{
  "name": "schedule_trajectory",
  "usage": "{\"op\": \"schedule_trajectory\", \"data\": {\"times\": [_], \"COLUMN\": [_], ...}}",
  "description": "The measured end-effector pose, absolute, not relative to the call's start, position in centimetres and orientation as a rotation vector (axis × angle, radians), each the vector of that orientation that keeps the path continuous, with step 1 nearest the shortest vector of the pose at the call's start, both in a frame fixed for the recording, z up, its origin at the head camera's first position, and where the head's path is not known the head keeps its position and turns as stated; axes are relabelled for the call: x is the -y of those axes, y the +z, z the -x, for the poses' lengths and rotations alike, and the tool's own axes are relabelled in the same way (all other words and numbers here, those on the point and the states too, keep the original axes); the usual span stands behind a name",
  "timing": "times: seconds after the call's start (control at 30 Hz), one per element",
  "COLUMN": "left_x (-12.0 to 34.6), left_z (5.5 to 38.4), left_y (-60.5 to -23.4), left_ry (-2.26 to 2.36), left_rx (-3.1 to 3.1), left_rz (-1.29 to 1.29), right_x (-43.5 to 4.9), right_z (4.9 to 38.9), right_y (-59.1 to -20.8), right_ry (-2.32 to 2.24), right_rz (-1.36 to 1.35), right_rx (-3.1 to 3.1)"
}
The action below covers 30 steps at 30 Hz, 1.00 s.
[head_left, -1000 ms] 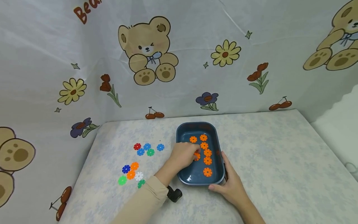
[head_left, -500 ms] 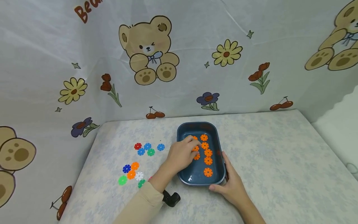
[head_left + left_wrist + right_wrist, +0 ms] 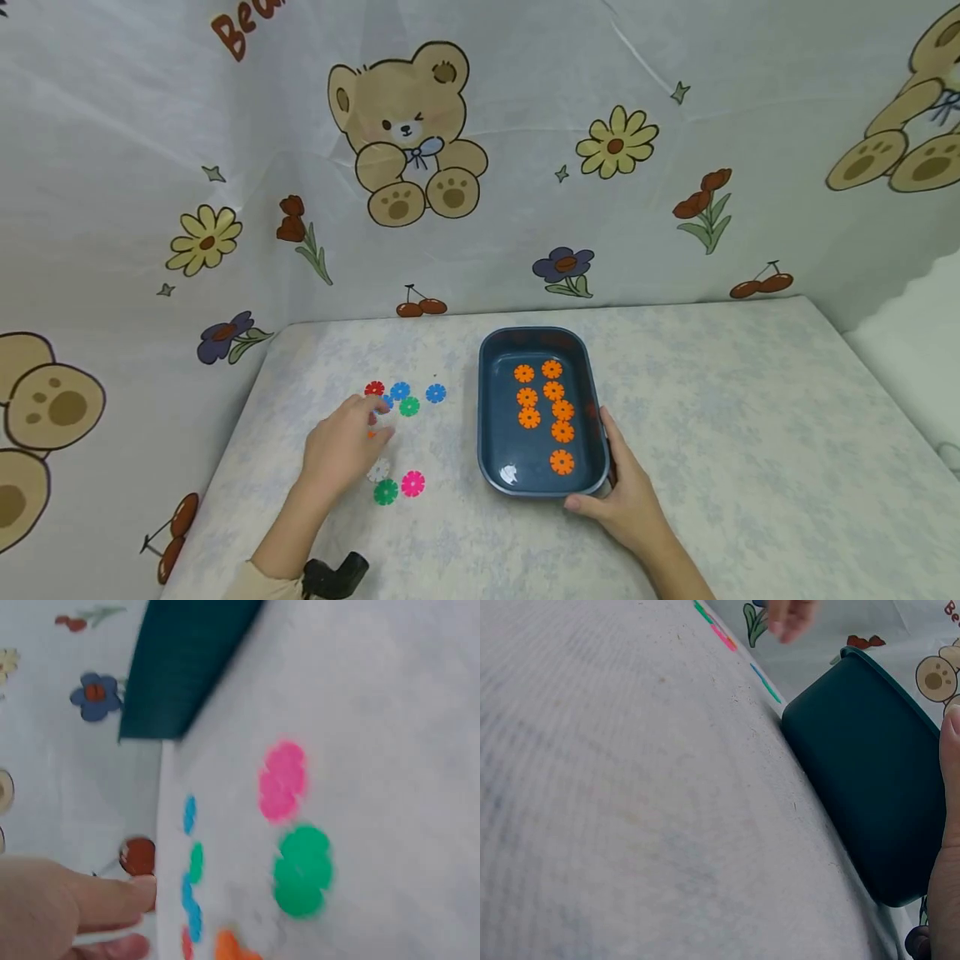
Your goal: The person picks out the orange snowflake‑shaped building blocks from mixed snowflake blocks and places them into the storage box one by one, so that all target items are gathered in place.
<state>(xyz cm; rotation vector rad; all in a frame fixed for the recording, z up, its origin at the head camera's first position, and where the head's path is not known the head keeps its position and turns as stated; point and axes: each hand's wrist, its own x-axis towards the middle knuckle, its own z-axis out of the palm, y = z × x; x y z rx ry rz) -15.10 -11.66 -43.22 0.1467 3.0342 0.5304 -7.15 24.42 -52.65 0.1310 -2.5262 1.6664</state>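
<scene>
My left hand (image 3: 337,446) hovers over the loose snowflake discs at the left of the table, thumb and fingers parted, nothing seen between them. It hides some discs. Around it lie a red disc (image 3: 374,388), blue discs (image 3: 436,392), a green disc (image 3: 409,407), a white disc (image 3: 378,471), a darker green disc (image 3: 386,492) and a pink disc (image 3: 283,782). My right hand (image 3: 618,492) holds the dark blue tray (image 3: 506,454) at its near right corner, thumb at the front, fingers along the side. Several orange discs (image 3: 562,432) lie flat inside the tray.
A black wrist-camera mount (image 3: 335,575) sits on the left wrist. The pale patterned tabletop (image 3: 750,433) stretches right of the tray. Behind it hangs a bear-print cloth (image 3: 510,233).
My left hand leaves the orange discs inside the tray and swings left over the loose discs, uncovering the pink one. The right hand stays on the tray.
</scene>
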Motion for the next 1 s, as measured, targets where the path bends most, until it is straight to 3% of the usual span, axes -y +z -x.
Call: {"op": "schedule_trajectory", "data": {"times": [0.13,0.57,1.0], "left_x": [13.9,15.0,14.7], "left_z": [14.6,14.9,15.2], "left_y": [-44.6,-46.4,-46.6], "left_ry": [0.46,0.492,0.664], "left_rx": [-2.955,-2.928,-2.912], "left_rz": [0.003,0.106,-0.008], "right_x": [-24.5,-24.4,-24.4], "right_z": [7.2,7.2,7.2], "right_y": [-52.7,-52.5,-52.5], "right_ry": [1.676,1.691,1.685], "right_rz": [-0.135,-0.159,-0.149], "right_rx": [2.513,2.5,2.504]}}
